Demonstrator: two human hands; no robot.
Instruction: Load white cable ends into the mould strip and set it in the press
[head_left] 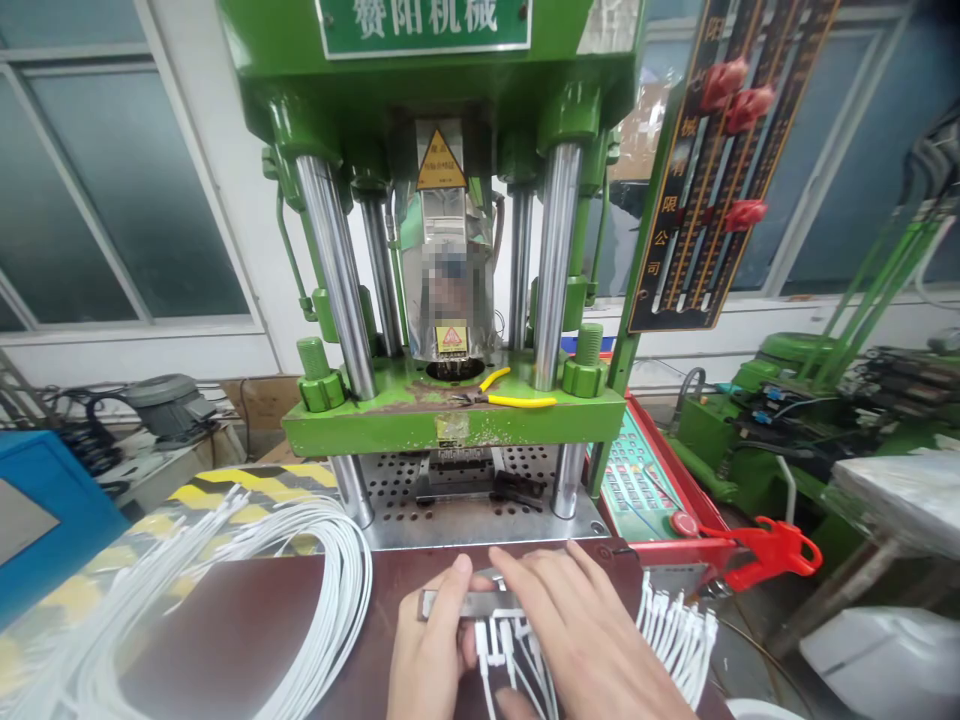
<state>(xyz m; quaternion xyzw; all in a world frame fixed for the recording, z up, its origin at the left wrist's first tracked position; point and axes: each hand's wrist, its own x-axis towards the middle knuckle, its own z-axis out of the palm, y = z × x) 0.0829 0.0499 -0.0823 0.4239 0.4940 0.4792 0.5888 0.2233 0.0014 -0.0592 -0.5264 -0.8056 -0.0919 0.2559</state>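
We clamp our left hand (429,655) on the end of the stiff-seeming metal bar (444,604), right hand (581,640) spread flat over limp white cables (501,648)

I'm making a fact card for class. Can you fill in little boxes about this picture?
Place: dark table before a green press machine
Left hand: thumb on a metal bar
Right hand: fingers flat across the same bar
Under hands: white cable ends
Left side: white cable bundle
On the machine: yellow-handled pliers
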